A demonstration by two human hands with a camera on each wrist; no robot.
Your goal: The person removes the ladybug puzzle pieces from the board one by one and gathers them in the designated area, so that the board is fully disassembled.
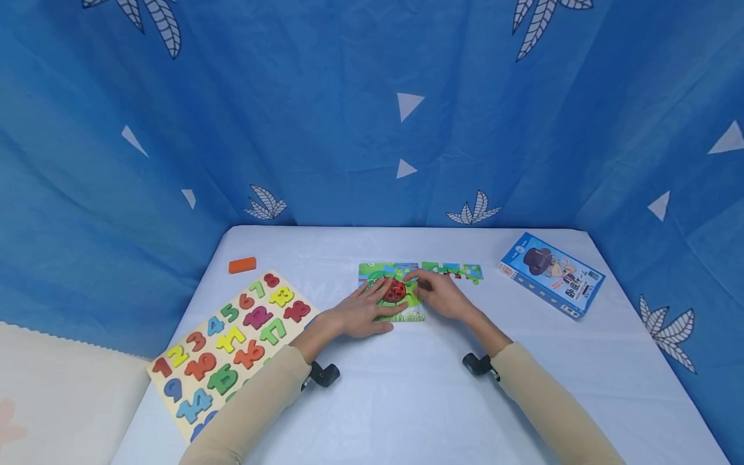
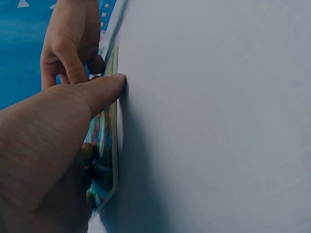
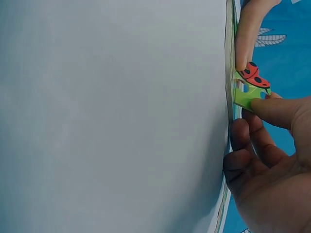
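Observation:
A small ladybug jigsaw puzzle [image 1: 414,316] with a green and blue background lies flat near the middle of the table. My left hand [image 1: 361,312] rests on it with fairly straight, spread fingers, the thumb along its near edge. At the puzzle's right side, my right hand [image 1: 443,296] pinches a puzzle piece [image 3: 245,97], green with part of the red, black-spotted ladybug. That piece tilts up from the board in the right wrist view, and a left fingertip [image 3: 241,63] touches its ladybug end. Just beyond the right hand lies a strip of puzzle pieces [image 1: 469,271].
A wooden number board [image 1: 223,303] with colourful numerals lies at the left, partly under my left forearm. An orange block [image 1: 241,265] sits behind it. To the right is a blue box [image 1: 552,274] with a hat picture. Blue curtains [image 1: 349,129] surround the table.

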